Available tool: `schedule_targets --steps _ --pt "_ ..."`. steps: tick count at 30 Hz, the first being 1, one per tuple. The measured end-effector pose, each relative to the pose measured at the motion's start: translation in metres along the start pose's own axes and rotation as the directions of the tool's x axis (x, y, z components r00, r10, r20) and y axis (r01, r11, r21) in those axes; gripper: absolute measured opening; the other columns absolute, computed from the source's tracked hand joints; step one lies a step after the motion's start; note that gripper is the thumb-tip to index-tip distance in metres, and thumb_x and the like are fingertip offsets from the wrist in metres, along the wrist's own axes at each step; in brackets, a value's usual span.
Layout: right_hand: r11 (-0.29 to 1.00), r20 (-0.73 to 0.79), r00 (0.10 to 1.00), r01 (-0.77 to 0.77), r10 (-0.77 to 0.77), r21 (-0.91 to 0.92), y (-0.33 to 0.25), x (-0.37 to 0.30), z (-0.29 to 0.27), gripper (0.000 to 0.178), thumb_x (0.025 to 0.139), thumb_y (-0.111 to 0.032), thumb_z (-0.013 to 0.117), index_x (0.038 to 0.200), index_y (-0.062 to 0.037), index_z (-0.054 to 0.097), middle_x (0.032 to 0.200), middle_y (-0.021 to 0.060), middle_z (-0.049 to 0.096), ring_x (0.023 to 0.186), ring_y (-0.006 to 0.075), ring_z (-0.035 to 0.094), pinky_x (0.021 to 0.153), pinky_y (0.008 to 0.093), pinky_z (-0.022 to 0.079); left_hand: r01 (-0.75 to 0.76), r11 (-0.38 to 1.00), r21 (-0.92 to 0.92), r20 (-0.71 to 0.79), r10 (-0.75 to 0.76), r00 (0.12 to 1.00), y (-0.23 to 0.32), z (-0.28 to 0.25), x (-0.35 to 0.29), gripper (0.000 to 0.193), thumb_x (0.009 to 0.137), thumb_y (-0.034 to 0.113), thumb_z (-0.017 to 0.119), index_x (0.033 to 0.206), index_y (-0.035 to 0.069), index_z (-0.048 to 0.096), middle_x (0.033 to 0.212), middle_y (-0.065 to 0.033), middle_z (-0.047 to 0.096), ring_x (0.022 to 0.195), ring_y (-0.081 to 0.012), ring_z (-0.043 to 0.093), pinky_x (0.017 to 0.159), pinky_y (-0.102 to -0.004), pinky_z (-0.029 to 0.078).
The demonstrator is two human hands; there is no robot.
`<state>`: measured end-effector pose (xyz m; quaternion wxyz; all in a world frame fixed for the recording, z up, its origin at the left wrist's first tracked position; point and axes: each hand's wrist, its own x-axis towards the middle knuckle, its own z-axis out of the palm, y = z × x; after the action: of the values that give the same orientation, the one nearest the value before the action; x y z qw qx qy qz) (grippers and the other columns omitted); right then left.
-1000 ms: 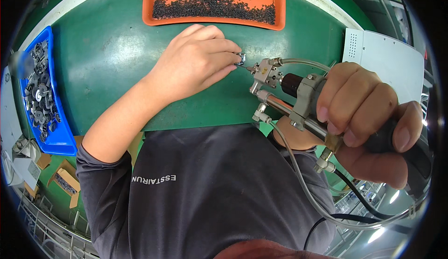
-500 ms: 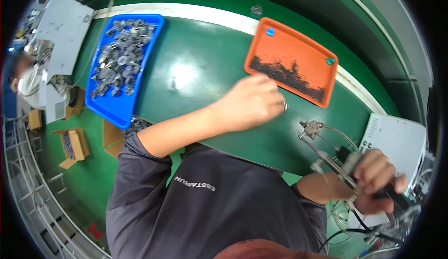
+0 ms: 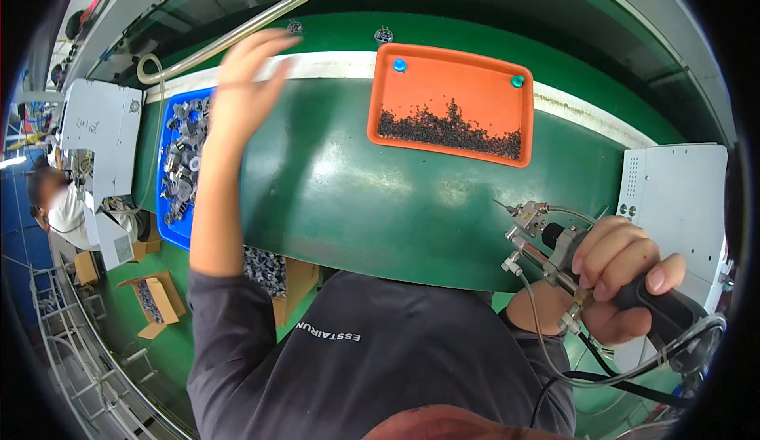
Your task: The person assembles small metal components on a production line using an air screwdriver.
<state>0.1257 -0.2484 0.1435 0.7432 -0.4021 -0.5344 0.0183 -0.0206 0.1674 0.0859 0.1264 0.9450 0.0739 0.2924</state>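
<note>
My left hand (image 3: 247, 95) is raised at the far left, over the strip by the blue tray (image 3: 176, 230). Its fingers are stretched and the thumb stands apart, with nothing visible in it. Close to its fingertips a small grey part with metal prongs (image 3: 294, 28) sits on the green belt. At the right, my right hand (image 3: 625, 278) is wrapped around the black grip of a hand tool (image 3: 554, 266) with metal fittings, hoses and a thin needle-like tip. That tip points left over the green table (image 3: 380, 218).
An orange tray (image 3: 451, 159) contains many tiny black pieces plus a blue and a green knob. Grey parts fill the blue tray. Another pronged part (image 3: 383, 36) rests on the belt. A white box (image 3: 673, 202) stands right; cartons (image 3: 162, 301) are on the floor; a person (image 3: 71, 210) sits far left.
My left hand has swung from beside the orange tray to the far left, its curled fingers now spread. My right hand still grips the tool. The whole view has shifted.
</note>
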Motion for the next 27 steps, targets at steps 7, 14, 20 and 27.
schedule_targets --steps 7,14,20,27 --pt "1.0 -0.039 0.999 -0.015 0.016 0.016 0.008 0.001 0.013 0.037 0.102 -0.038 0.065 0.118 -0.0094 0.049 0.065 -0.0011 0.052 0.05 0.0131 0.051 0.047 0.0285 0.043 -0.133 0.949 -0.285 0.469 0.259 0.844 -0.033 0.119 0.095 0.041 0.087 0.012 0.073 0.126 0.001 0.068 0.122 -0.0176 0.066 0.113 -0.0331 0.065 0.097 -0.0398 0.053" --pt "0.999 0.008 0.999 -0.037 0.037 0.006 0.007 0.001 -0.003 0.045 0.093 -0.032 0.08 0.118 -0.0089 0.049 0.069 0.0021 0.059 0.053 0.0176 0.059 0.045 0.0312 0.049 -0.027 0.951 -0.308 0.42 0.161 0.893 -0.005 0.06 0.058 0.028 0.088 0.011 0.073 0.114 0.0 0.072 0.104 -0.0147 0.066 0.1 -0.0312 0.067 0.09 -0.0405 0.054" --pt "0.999 0.073 0.997 -0.013 0.01 0.04 0.015 0.001 -0.008 0.049 0.092 -0.039 0.08 0.115 -0.0087 0.049 0.071 0.003 0.061 0.055 0.0177 0.061 0.046 0.0308 0.052 0.06 0.934 -0.351 0.59 0.172 0.789 0.031 0.03 -0.019 0.043 0.082 0.018 0.083 0.12 0.003 0.071 0.114 -0.0146 0.068 0.111 -0.0321 0.064 0.099 -0.0422 0.05" --pt "0.999 0.043 0.998 -0.04 0.039 0.031 0.013 0.001 0.01 0.045 0.093 -0.038 0.078 0.112 -0.0093 0.049 0.069 0.0021 0.06 0.052 0.017 0.06 0.046 0.0312 0.052 -0.007 1.0 -0.003 0.132 0.008 0.991 -0.085 0.068 0.041 0.05 0.085 0.016 0.07 0.133 0.002 0.064 0.13 -0.0199 0.065 0.126 -0.0361 0.059 0.111 -0.0415 0.044"
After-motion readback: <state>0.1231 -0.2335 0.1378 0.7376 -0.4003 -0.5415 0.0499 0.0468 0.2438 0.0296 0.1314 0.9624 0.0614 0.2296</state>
